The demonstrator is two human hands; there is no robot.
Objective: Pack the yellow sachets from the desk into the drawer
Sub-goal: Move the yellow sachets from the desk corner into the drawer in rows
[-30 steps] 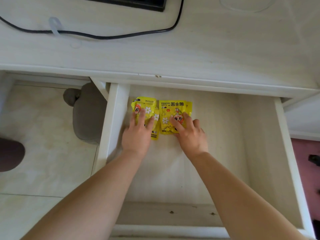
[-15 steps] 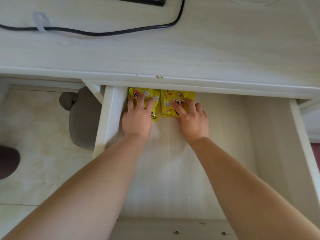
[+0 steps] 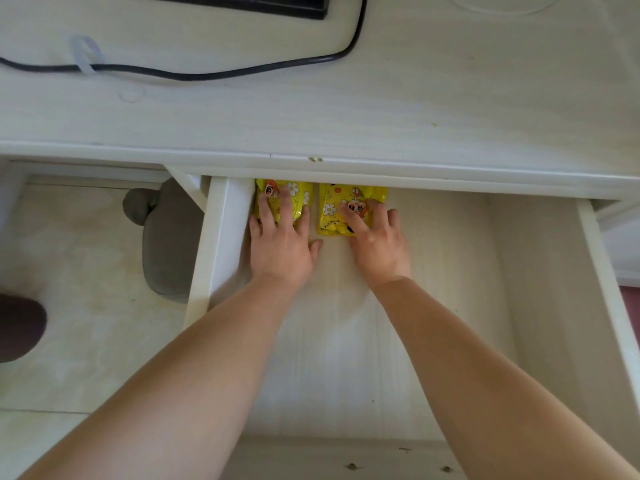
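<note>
The white drawer (image 3: 215, 244) stands pulled out under the desk (image 3: 381, 112). Two yellow sachets with cartoon prints lie side by side at its back left, their far ends hidden under the desk edge. The left sachet (image 3: 298, 206) lies against the drawer's left wall, and my left hand (image 3: 280, 249) rests flat on it with fingers spread. My right hand (image 3: 378, 244) lies flat on the right sachet (image 3: 331, 204), fingertips pressing on it. A narrow gap separates the two sachets. No sachet shows on the desk top.
A black cable (image 3: 207, 75) with a clear tie runs across the desk below a black device (image 3: 242, 5). Under the desk to the left sits a grey cushioned seat (image 3: 169, 244); a dark object (image 3: 17, 329) is on the floor. Small crumbs (image 3: 351, 465) lie at the drawer's front.
Both hands have slid the two sachets toward the back of the drawer, so their far ends are now under the desk edge. The sachets have also moved slightly apart.
</note>
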